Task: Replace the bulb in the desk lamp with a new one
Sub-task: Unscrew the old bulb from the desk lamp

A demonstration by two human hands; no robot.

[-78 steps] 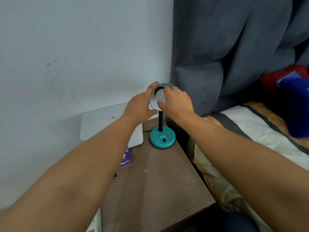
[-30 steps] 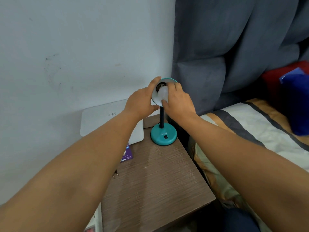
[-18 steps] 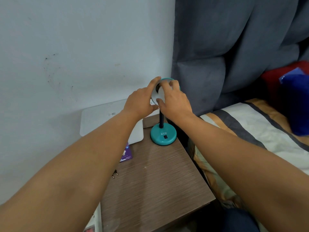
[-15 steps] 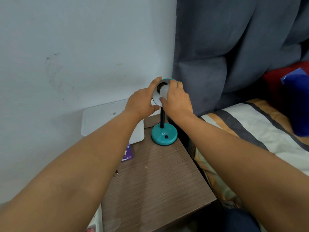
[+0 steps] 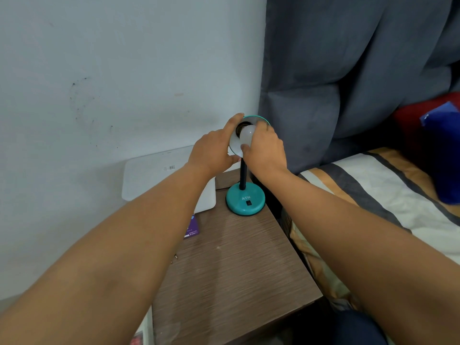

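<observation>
A teal desk lamp stands at the back of the brown bedside table (image 5: 239, 270), with a round base (image 5: 245, 202) and a black stem. Its shade (image 5: 258, 118) is tilted toward me, white inside. A white bulb (image 5: 247, 132) sits in the dark socket inside the shade. My left hand (image 5: 214, 150) clasps the shade's left rim, the thumb on top. My right hand (image 5: 265, 148) wraps its fingers and thumb around the bulb from the right.
A white flat box (image 5: 159, 175) leans against the wall behind the table. A purple card (image 5: 193, 227) lies under my left forearm. To the right is a bed with a striped sheet (image 5: 373, 195), a grey curtain (image 5: 348, 70) and a blue cushion (image 5: 445, 155).
My right hand has shifted its grip around the bulb, fingers rolling over it and back. My left hand has kept its hold on the shade. The lamp base has not moved.
</observation>
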